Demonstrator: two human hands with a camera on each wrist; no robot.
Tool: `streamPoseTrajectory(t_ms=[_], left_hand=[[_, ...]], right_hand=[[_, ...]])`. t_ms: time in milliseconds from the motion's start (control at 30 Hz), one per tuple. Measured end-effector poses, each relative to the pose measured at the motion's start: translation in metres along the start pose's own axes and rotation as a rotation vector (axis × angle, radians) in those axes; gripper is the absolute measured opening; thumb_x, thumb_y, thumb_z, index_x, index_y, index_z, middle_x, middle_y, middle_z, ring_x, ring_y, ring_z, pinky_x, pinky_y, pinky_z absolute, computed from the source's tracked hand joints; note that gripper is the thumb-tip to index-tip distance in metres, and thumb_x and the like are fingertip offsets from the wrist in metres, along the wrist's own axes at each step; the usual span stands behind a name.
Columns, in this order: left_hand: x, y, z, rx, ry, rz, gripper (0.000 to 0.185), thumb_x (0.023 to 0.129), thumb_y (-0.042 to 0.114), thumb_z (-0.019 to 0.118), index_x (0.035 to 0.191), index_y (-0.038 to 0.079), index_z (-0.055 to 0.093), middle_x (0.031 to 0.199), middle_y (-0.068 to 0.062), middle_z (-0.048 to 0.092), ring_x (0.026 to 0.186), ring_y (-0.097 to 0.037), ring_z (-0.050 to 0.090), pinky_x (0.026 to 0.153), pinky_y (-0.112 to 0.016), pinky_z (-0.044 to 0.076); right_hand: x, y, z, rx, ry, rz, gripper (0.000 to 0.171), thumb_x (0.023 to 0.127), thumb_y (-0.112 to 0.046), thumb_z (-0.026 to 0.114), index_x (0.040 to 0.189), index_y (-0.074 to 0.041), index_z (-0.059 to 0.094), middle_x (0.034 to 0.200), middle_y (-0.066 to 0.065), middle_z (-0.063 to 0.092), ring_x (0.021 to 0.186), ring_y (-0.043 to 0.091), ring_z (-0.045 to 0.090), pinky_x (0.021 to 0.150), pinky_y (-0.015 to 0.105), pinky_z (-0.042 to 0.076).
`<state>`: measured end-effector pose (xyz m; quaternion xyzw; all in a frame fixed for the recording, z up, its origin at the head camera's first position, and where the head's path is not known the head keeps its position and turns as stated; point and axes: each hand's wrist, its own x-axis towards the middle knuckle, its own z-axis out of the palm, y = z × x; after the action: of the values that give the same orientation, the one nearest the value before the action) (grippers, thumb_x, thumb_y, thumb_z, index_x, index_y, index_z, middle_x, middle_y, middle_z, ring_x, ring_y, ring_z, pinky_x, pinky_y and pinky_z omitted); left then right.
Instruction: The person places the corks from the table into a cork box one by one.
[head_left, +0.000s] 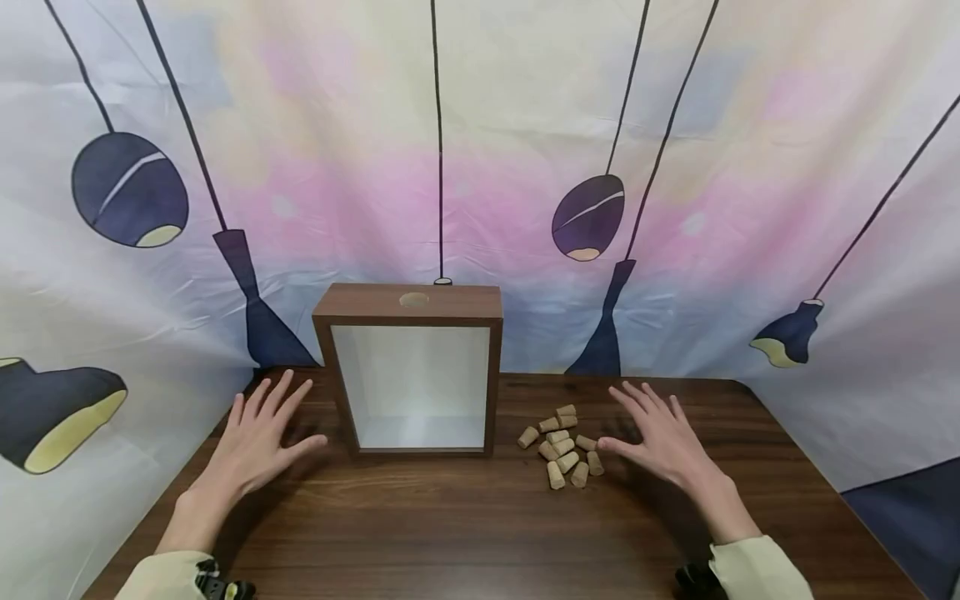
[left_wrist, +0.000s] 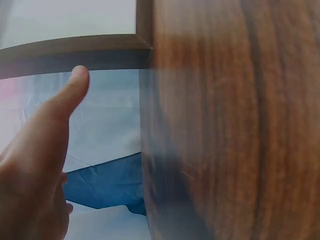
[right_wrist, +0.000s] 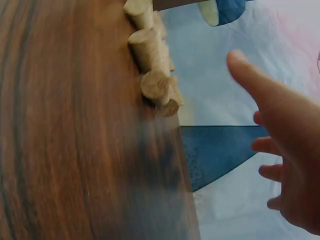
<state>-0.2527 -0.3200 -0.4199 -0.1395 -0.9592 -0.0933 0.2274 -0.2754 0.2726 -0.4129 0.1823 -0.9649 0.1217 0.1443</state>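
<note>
From the head view I see my left hand (head_left: pixel 258 437) above the dark wooden table (head_left: pixel 480 533), just to the left of the wooden shadow box (head_left: pixel 411 371). Its fingers are straight and spread wide, the palm faces down, and it holds nothing; I cannot tell if the palm touches the table or only hovers over it. The thumb points toward the lower left corner of the box but stays apart from it. In the left wrist view the same hand (left_wrist: pixel 35 165) shows its thumb stretched out, with the frame of the box (left_wrist: pixel 75 47) behind it and no contact between them. My right hand (head_left: pixel 663 437) is on the other side, also with fingers straight and spread and with nothing in its grip. Its thumb points to the pile of corks (head_left: pixel 562 446), which lies on the table between this hand and the box, near the lower right corner of the box. The thumb tip is just beside the nearest cork, and I cannot say for certain that it touches. The right wrist view shows the corks (right_wrist: pixel 152 65) lying together on the table edge-on, and the hand (right_wrist: pixel 285 145) apart from them, fingers open. The box stands upright near the back of the table, its white inside facing me, and a round hole (head_left: pixel 414 299) is in its top. Behind hangs a printed cloth (head_left: pixel 480 150) with lamp shapes.
</note>
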Motion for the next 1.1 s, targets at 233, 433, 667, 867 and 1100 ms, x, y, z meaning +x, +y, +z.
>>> streamPoseTrajectory(t_ms=[233,433,667,867,1100], left_hand=[[0.016,0.016,-0.021,-0.154,0.153,0.048,0.078,0.088,0.041,0.071,0.153,0.015,0.038,0.158,-0.017,0.035,0.137,-0.048,0.033,0.103,-0.067,0.026],[0.029,0.034,-0.043,-0.330,0.205,0.032,0.082,0.089,0.030,0.073,0.158,0.022,0.028,0.157,-0.018,0.035,0.139,-0.045,0.033,0.104,-0.066,0.028],[0.051,0.059,-0.062,-0.529,0.268,0.071,0.086,0.088,0.012,0.073,0.158,0.030,0.025,0.159,-0.006,0.032,0.138,-0.034,0.038,0.108,-0.023,0.031],[0.069,0.076,-0.072,-0.623,0.301,0.110,0.085,0.089,0.006,0.070,0.158,0.030,0.025,0.161,0.000,0.027,0.138,-0.034,0.040,0.101,-0.023,0.037],[0.084,0.084,-0.067,-0.730,0.341,0.093,0.064,0.093,0.006,0.064,0.150,0.019,0.039,0.162,0.004,0.029,0.145,-0.016,0.031,0.099,-0.058,0.033]], right_hand=[[0.002,-0.002,0.003,0.139,0.056,-0.078,0.054,0.091,-0.036,0.070,0.139,-0.013,0.057,0.136,0.013,0.059,0.125,0.040,0.056,0.099,0.063,0.041],[0.000,-0.006,0.004,0.162,0.004,-0.055,0.048,0.093,-0.029,0.068,0.137,-0.013,0.058,0.134,0.011,0.061,0.122,0.037,0.058,0.098,0.064,0.040],[-0.002,-0.009,0.009,0.168,-0.024,-0.051,0.045,0.093,-0.027,0.069,0.135,-0.013,0.060,0.131,0.009,0.062,0.120,0.036,0.060,0.095,0.060,0.045],[-0.002,-0.011,0.013,0.177,-0.048,-0.058,0.044,0.093,-0.026,0.068,0.134,-0.013,0.060,0.131,0.009,0.061,0.120,0.037,0.059,0.096,0.061,0.044],[-0.002,-0.012,0.013,0.192,-0.075,-0.065,0.042,0.094,-0.025,0.067,0.134,-0.013,0.060,0.130,0.007,0.061,0.120,0.035,0.060,0.096,0.059,0.045]])
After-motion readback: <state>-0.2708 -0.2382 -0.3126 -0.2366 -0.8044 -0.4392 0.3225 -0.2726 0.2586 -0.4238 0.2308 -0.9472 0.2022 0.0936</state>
